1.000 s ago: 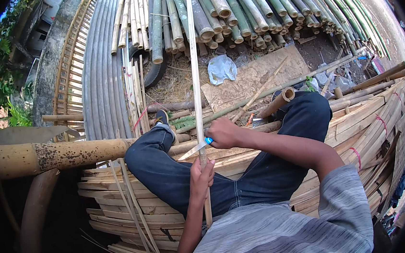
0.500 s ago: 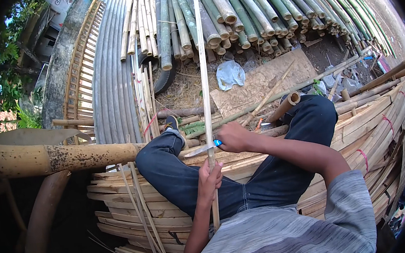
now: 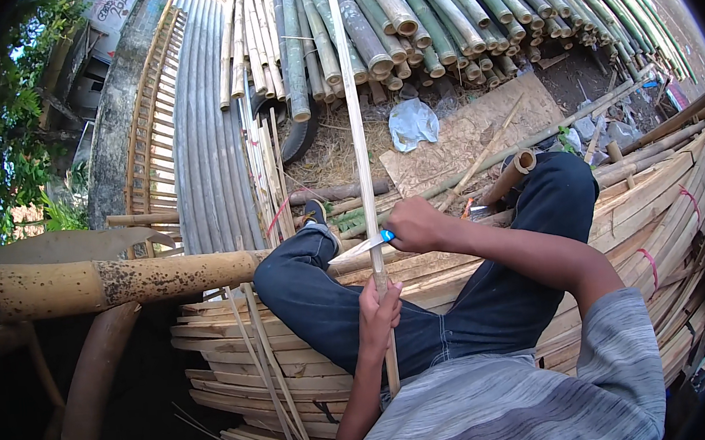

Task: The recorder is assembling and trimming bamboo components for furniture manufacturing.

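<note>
A long, pale bamboo strip runs away from my lap toward the bamboo pile. My left hand is closed round its near part, just in front of my body. Farther up, my right hand grips a knife by its bright blue handle; most of the handle is hidden in the fist. The knife's blade points left and crosses the strip, touching it a little beyond my left hand.
I sit on stacked split bamboo slats, some tied with pink string. A thick bamboo pole lies at left. Ahead are a large pile of bamboo poles, a brown board, a plastic bag and corrugated sheeting.
The whole view has shifted slightly, with things now lying a little farther right. Both hands keep their grips, and the blade stays across the strip at nearly the same place.
</note>
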